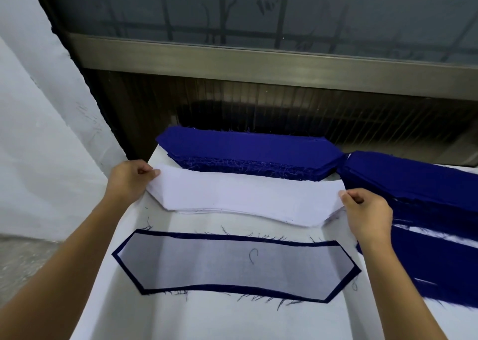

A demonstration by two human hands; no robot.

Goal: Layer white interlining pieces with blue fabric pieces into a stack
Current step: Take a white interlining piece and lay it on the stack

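Left hand (129,179) and right hand (364,210) each pinch an end of the long white interlining piece (245,197), its axis left-right, just above the blue-edged layered stack (232,269) at lower centre.

White-covered table (207,321): layered blue-and-white stack (232,267) up front, white interlining pile (245,197) behind it, blue fabric pile (245,145) at the back, more blue pieces (426,210) right.

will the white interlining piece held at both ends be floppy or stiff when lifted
Probably limp: the white interlining piece is pinched at both ends, by the left hand and right hand, as thin cloth needs. Likely very light; a pinch alone holds it. Likely thin: the laid sheet shows blue through it.
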